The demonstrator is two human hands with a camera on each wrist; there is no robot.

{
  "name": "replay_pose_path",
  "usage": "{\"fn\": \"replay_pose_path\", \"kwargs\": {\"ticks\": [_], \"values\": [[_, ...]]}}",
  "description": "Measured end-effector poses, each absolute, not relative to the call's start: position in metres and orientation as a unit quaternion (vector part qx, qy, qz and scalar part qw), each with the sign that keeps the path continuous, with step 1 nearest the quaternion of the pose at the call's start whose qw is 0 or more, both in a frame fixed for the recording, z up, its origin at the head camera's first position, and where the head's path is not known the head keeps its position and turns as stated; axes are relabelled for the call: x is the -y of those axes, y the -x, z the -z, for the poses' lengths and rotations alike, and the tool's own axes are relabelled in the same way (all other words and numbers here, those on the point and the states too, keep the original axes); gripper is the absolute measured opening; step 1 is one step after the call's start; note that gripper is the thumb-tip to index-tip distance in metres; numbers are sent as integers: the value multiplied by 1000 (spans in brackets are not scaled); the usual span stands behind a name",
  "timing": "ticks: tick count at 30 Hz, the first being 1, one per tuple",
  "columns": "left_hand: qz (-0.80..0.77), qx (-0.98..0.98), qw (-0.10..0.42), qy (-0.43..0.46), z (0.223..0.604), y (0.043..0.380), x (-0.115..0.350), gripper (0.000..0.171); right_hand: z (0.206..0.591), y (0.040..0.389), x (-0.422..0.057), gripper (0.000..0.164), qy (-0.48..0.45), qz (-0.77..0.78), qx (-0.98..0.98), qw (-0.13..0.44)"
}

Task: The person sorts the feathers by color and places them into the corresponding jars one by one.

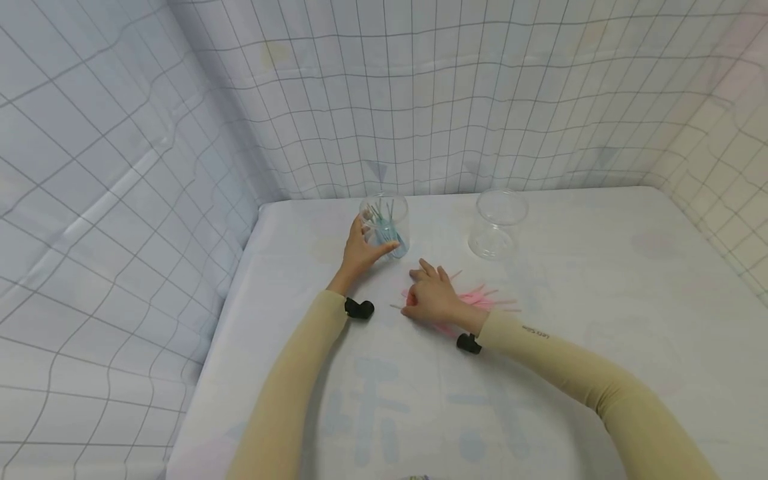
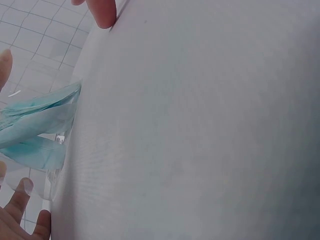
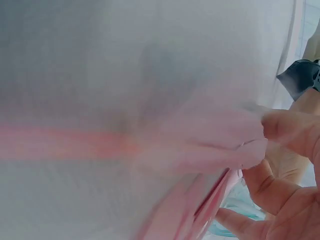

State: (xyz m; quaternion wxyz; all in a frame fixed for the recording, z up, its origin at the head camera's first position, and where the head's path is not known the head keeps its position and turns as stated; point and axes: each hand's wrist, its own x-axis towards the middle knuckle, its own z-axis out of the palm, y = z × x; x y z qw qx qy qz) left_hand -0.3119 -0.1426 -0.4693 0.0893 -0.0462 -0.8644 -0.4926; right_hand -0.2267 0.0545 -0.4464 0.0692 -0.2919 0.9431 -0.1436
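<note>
The right hand (image 1: 433, 298) is over the left end of a loose pile of pink strips (image 1: 480, 298) on the white surface (image 1: 420, 413). Its thumb and forefinger look pinched together on one pink piece (image 3: 247, 152), while the other fingers spread away from it. Blur in the right wrist view hides how far that piece reaches. The rest of the pile lies beneath the hand and to its right, long axis roughly left to right, with the ends fanned out at the right.

The left hand (image 1: 362, 253) curves round a clear jar (image 1: 406, 219), thumb across the near side and fingers on the left. Inside, blue strips (image 1: 387, 232) lean, their upper ends toward the far left.

A second clear jar (image 1: 497, 223) stands upright and untouched, beyond the pile. The relation that matters, as judged here, is that this jar lies far and to the right of the pinching fingers, while the held jar lies far and to the left; the right hand is nearer the second one.
</note>
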Motion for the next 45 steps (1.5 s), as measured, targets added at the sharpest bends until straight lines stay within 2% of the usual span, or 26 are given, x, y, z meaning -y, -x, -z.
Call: {"fn": "replay_pose_path", "kwargs": {"ticks": [12, 16, 22, 33, 45], "values": [[497, 862, 89, 47, 471, 310, 143, 104, 444, 223, -53, 26, 318, 159, -933, 59], [496, 862, 89, 50, 470, 310, 143, 104, 438, 229, -53, 21, 314, 183, -930, 60], [492, 865, 88, 45, 470, 310, 142, 105, 426, 241, -57, 23, 288, 244, -924, 60], [497, 861, 90, 53, 469, 309, 143, 103, 397, 260, -61, 23, 277, 299, -912, -48], [499, 861, 85, 43, 468, 310, 142, 103, 367, 295, -48, 26, 246, 380, -885, -107]]}}
